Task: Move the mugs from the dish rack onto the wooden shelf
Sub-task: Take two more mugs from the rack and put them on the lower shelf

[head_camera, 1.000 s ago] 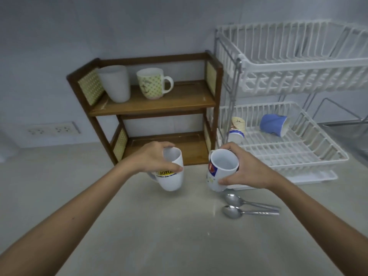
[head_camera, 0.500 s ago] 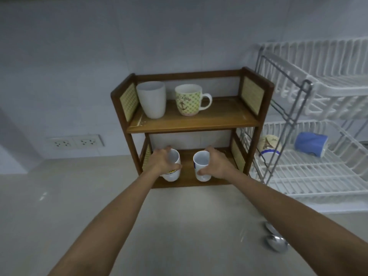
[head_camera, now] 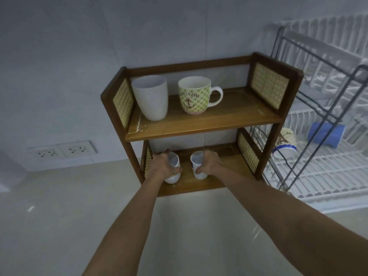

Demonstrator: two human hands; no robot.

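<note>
Head view, looking down along both forearms to the wooden shelf (head_camera: 203, 126) standing on the pale bench (head_camera: 59, 216) against the wall.

Left hand (head_camera: 162, 166): grip closed around a white mug with a printed band (head_camera: 173, 177), low on the lower tier at its left end. Base at or just above the board; contact not resolvable from here.

Right hand (head_camera: 209, 163): grip closed around a second white mug (head_camera: 197, 165), mid lower tier, just beside the first, small gap between the two. Looks seated or nearly so; cannot confirm.

Upper tier: plain white cup (head_camera: 150, 96) at left, green-patterned anchor mug (head_camera: 194, 95) beside it, handle to the right. Both upright. Right half of this tier free.

Dish rack (head_camera: 328, 170) to the right of the shelf. Lower basket holds a cream mug with blue rim band (head_camera: 285, 144) and a blue mug (head_camera: 326, 134), both on their sides. Upper basket only partly in frame; no mugs seen there.

Progress, judged: two mugs shelved, two at the point of placement, two left in the rack. Roughly two-thirds through if both current mugs get released cleanly.

Remaining: open both grips, withdraw without clipping the upper board, fetch the last two. Room for them at right on either tier.

Wall sockets (head_camera: 63, 151) left of shelf, not relevant.
</note>
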